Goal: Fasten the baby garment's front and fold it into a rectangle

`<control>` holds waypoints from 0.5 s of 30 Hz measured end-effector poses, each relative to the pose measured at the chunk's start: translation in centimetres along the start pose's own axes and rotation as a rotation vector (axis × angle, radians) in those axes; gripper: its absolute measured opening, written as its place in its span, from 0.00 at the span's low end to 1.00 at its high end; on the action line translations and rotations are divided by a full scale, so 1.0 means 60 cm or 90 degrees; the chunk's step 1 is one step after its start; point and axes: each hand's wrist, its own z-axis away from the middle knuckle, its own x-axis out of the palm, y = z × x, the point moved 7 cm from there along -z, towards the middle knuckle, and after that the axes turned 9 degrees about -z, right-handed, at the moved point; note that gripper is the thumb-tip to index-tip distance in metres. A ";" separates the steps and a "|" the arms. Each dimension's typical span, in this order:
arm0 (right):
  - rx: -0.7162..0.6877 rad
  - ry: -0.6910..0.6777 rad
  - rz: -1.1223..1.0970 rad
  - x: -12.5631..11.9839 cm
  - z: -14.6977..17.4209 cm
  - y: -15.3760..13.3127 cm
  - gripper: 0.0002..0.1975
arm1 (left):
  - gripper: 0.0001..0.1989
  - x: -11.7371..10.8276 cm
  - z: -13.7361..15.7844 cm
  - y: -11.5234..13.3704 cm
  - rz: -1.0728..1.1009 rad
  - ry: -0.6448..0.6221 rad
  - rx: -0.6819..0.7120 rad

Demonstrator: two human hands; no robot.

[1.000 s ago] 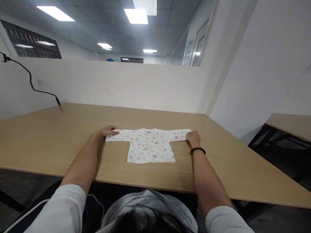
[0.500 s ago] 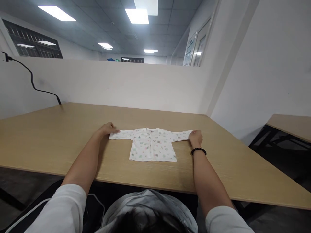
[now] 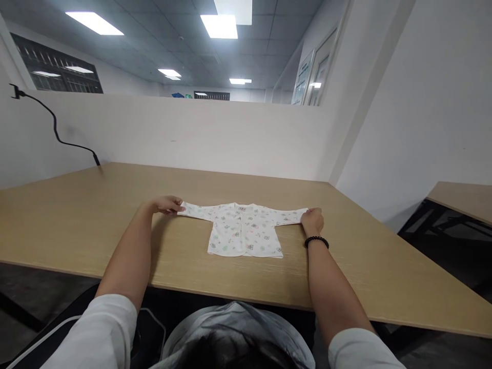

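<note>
A broad, pale-brown, wood-grained tabletop (image 3: 384, 277) carries a small, white, long-sleeved, printed cloth jacket (image 3: 246, 233), its body flat near the centre, collar toward twelve o'clock, hem toward six. At ten o'clock a thin, black, curving stalk (image 3: 56, 128) meets the far edge.

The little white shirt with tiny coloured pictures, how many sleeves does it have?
2. One white patterned cloth sleeve reaches to the left hand, the other sleeve to the right hand with the black beaded bracelet. Each hand hides a bit of sleeve.
</note>
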 end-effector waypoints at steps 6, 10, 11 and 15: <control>0.000 0.012 -0.009 -0.002 -0.004 0.008 0.19 | 0.27 -0.001 0.025 -0.030 0.006 -0.049 0.053; -0.006 0.025 -0.010 -0.001 -0.008 0.012 0.17 | 0.25 0.005 0.020 -0.056 -0.132 -0.124 0.026; -0.007 0.030 -0.010 -0.001 -0.009 0.013 0.17 | 0.24 0.003 0.017 -0.061 -0.173 -0.135 0.012; -0.012 0.048 -0.012 -0.002 -0.012 0.017 0.16 | 0.23 -0.015 0.006 -0.071 -0.285 -0.112 -0.032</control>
